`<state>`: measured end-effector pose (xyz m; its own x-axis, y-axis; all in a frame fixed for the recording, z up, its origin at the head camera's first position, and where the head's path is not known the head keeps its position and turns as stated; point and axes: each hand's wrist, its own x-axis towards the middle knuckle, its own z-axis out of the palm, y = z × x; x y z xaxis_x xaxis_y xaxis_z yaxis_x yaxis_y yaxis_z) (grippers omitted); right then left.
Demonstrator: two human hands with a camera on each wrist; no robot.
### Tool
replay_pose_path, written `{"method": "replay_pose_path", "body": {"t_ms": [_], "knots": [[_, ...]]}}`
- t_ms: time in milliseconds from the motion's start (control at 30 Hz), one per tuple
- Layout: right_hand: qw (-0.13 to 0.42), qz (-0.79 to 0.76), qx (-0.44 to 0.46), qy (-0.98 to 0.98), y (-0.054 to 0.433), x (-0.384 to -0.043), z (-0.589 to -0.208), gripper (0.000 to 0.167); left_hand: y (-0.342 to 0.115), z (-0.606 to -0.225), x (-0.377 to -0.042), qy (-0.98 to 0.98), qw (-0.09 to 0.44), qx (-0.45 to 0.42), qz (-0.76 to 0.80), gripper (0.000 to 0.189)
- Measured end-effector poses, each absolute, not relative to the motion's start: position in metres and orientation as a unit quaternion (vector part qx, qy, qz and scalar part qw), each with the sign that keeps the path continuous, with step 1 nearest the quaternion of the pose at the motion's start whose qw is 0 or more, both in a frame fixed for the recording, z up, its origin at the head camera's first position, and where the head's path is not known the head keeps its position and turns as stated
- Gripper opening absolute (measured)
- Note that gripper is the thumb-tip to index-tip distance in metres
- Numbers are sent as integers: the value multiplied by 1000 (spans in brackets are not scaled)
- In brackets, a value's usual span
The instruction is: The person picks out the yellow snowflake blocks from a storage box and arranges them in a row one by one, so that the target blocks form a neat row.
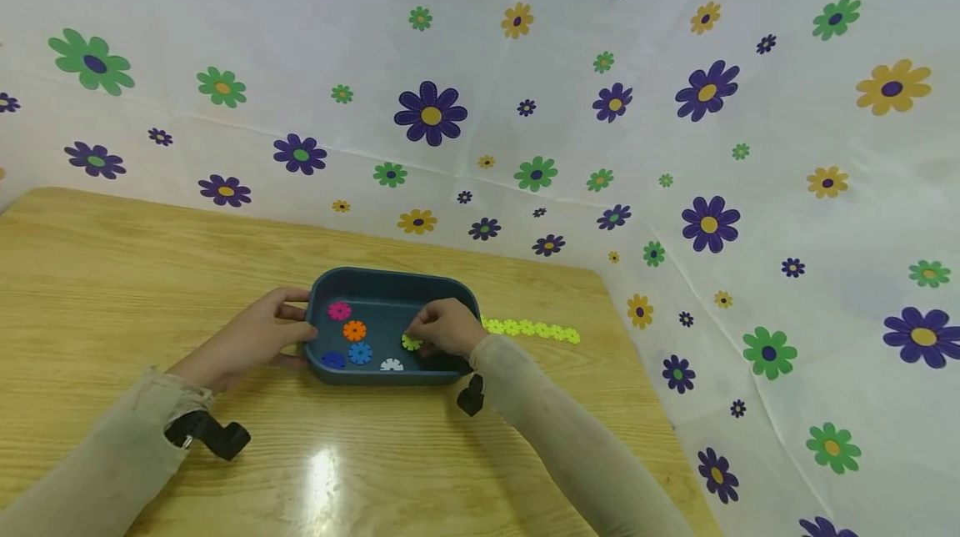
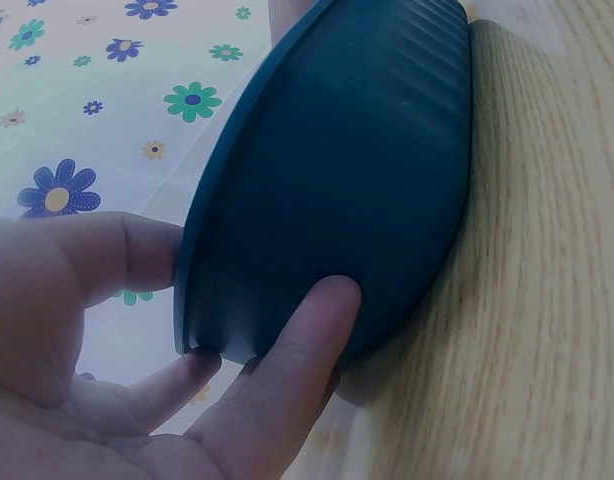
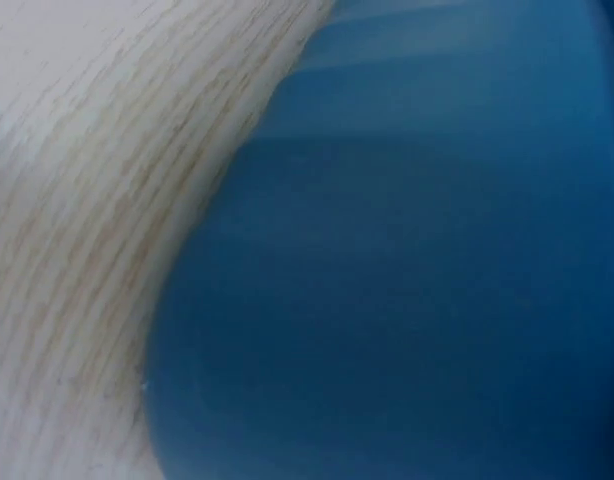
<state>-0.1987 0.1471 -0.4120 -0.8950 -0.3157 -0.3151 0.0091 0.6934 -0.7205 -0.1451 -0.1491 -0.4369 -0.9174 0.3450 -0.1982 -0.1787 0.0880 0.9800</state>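
Note:
A dark blue-green plastic tray (image 1: 390, 378) sits on the table with several notched building discs inside. My left hand (image 1: 255, 335) is at its left end, thumb at the rim and fingertips pressing the outer wall; the left wrist view shows these fingers (image 2: 317, 330) extended against it. Over the tray's right half, my right hand (image 1: 448, 327) has curled fingers and pinches a yellow-green disc (image 1: 410, 343), partly covered by the fingertips. Nearby lie a pink disc (image 1: 340, 310), an orange disc (image 1: 355, 330), a light blue disc (image 1: 360, 353), a dark blue disc (image 1: 333, 361) and a white disc (image 1: 392, 365).
To the tray's right, a row of several yellow-green discs (image 1: 542, 329) lies on the wooden table (image 1: 187, 270); the right hand and tray edge stand by its left end. A white cloth (image 1: 480, 53) printed with flowers hangs behind and to the right.

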Motion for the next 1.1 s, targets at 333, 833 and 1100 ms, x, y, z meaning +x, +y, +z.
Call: {"method": "replay_pose_path", "body": {"t_ms": [333, 833, 1100], "knots": [[217, -425, -75, 876, 164, -202, -392, 13, -149, -439, -144, 711, 193, 62, 673, 70], [126, -428, 39, 894, 331, -219, -366, 27, -151, -438, -145, 720, 187, 65, 665, 70], [95, -436, 146, 883, 420, -214, -395, 37, -154, -439, -146, 719, 189, 73, 665, 70]]}}
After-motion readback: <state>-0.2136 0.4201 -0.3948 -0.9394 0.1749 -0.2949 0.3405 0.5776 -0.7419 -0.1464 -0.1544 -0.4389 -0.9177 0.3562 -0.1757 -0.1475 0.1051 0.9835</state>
